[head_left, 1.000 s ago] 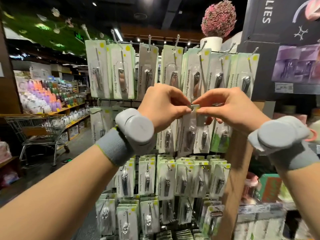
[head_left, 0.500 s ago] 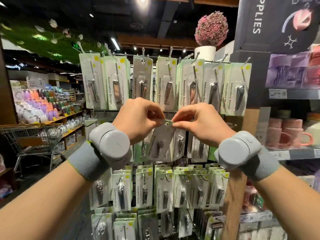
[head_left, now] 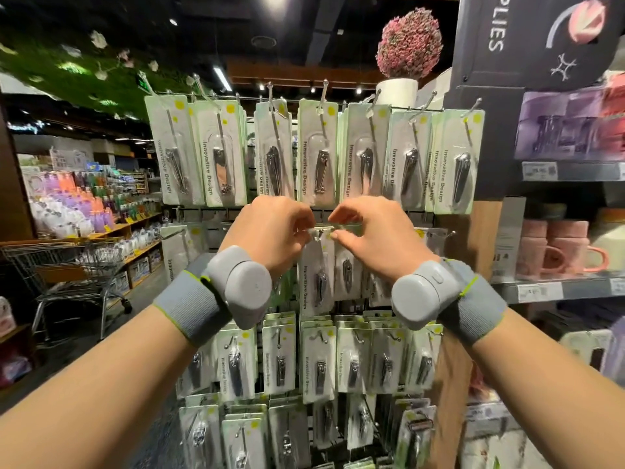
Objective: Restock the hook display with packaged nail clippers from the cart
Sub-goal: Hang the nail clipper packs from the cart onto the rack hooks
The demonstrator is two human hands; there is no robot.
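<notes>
My left hand point(head_left: 270, 231) and right hand point(head_left: 372, 235) both pinch the package point(head_left: 316, 272) top; its long axis hangs toward 6 o'clock, hook point(head_left: 319, 233) between grips.

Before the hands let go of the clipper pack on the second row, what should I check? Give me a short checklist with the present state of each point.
1. Left hand pinches the pack's top edge: ok.
2. Right hand pinches the same edge: ok.
3. Clipper pack hangs upright, level with the second row: ok.
4. Hang hole is threaded on a hook: cannot tell, the fingers hide it.
5. Neighbouring pack on its right is undisturbed: ok, it hangs straight.
6. Top row packs are clear of the hands: ok, they hang above the knuckles.
</notes>
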